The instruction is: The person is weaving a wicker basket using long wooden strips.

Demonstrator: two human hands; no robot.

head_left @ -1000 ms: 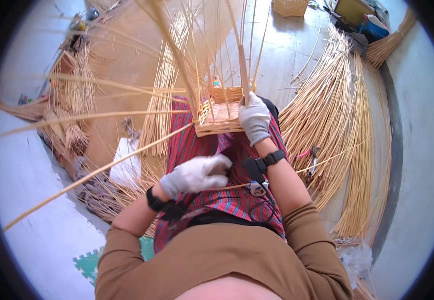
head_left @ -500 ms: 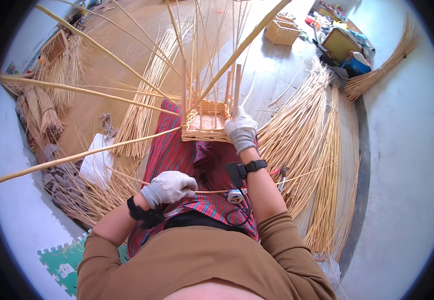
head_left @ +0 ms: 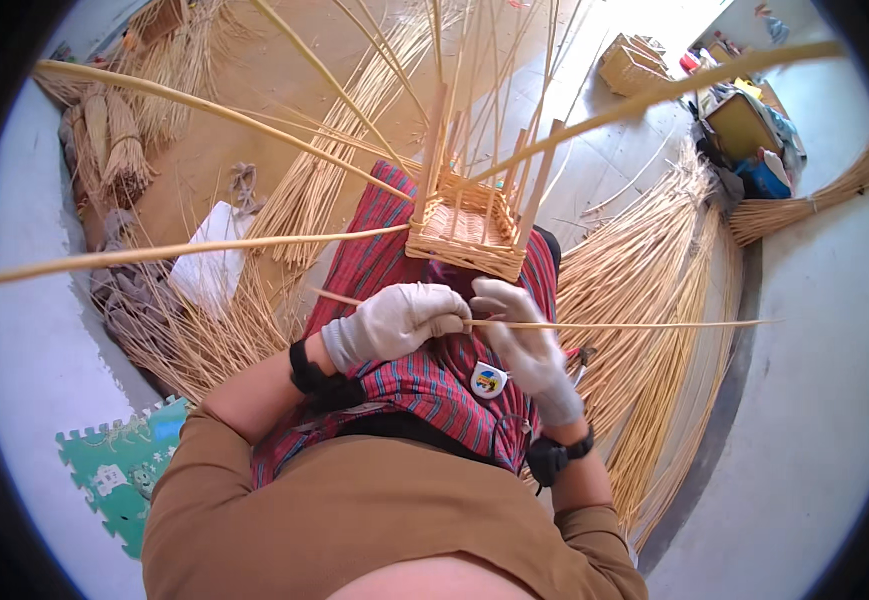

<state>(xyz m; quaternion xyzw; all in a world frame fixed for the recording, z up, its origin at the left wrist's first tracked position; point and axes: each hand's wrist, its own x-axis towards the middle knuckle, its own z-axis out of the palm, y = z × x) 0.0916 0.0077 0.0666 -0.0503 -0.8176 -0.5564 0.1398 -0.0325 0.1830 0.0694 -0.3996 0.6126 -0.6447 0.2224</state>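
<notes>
Pale walls (head_left: 825,340) rise on both sides of the floor (head_left: 275,92), a grey band (head_left: 725,400) skirts its right edge, and bright light (head_left: 645,18) glares off its far end.

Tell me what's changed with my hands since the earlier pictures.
Your right hand let go of the basket at its near right corner and moved down toward your left hand, which has raised the thin cane from low over the striped cloth toward the basket. Blur hides whether the right hand touches the cane. The basket and white case remain over the cloth.
</notes>
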